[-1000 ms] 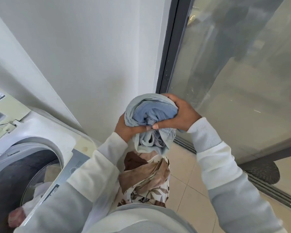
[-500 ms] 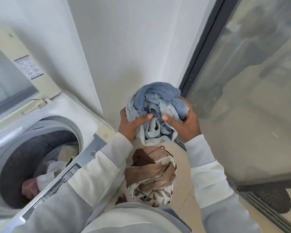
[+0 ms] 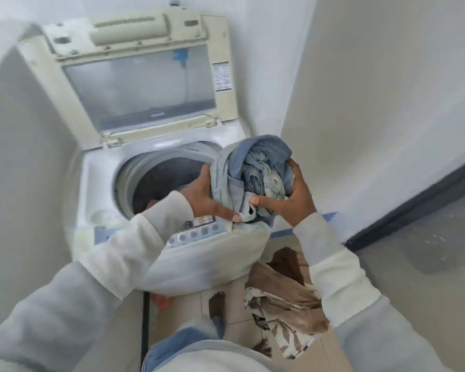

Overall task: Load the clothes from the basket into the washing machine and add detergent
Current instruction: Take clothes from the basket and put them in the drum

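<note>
Both hands held one crumpled bundle of blue denim clothes (image 3: 255, 173) in the air. The left hand (image 3: 206, 193) took the bundle from its left side. Its thumb (image 3: 227, 214) lay across the lower front of the cloth and the other fingers went behind it, where I could not see them. The right hand (image 3: 295, 200) gripped the right side, with the fingers (image 3: 293, 165) curled over the upper edge and the thumb pressing into the folds. So both hands were closed around the bundle, and it was squeezed between them.

The bundle was above the front right part of the washing machine (image 3: 105, 183), over the right edge of the round opening (image 3: 156, 181) and just behind the control panel (image 3: 199, 233). It was not inside the drum. The lid (image 3: 145, 84) of the machine stood open and leaned back toward the wall. Deep in the drum, something reddish (image 3: 152, 204) was visible, but it was too blurred to name.

Under the right arm, near the machine's front right corner, more clothes (image 3: 282, 288) lay in a heap: brown cloth on top of a white piece with a brown leaf pattern. I could not tell what carried them. At the right, a dark door frame (image 3: 414, 205) ran along the tiled floor (image 3: 188, 315).
</note>
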